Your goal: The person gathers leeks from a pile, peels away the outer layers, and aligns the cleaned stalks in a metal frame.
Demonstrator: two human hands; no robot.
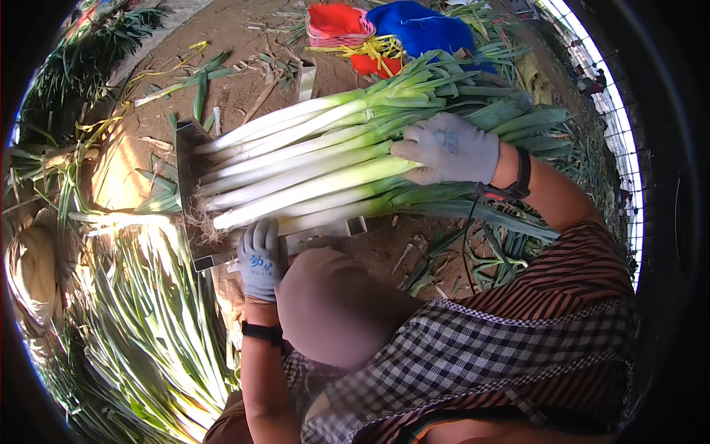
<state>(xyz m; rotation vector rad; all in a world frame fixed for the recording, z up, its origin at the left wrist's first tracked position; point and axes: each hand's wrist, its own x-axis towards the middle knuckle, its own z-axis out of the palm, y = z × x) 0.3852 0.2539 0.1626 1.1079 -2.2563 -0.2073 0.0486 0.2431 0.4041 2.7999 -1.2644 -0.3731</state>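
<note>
A thick row of leeks (pixel 318 155) lies side by side before me, white root ends to the left, green leaves to the right. My right hand (pixel 447 150), in a pale glove, bears on the green part from above, its fingers curled round stalks there. At the near edge, my left hand (pixel 261 259), also gloved, has its fingers over the white end of the nearest leek, close to the roots; its thumb is hidden. The root ends reach to an upright metal plate (pixel 188 166), part of a metal rack (pixel 325 233) under the leeks.
Many more leeks (pixel 148 325) are heaped at the lower left. Beyond the row are a pink basket (pixel 340 37) with red material, blue cloth (pixel 421 28) and yellow ties (pixel 377 49). Loose leaves lie on the brown soil (pixel 244 44). A mesh wall (pixel 617 126) rises at the right.
</note>
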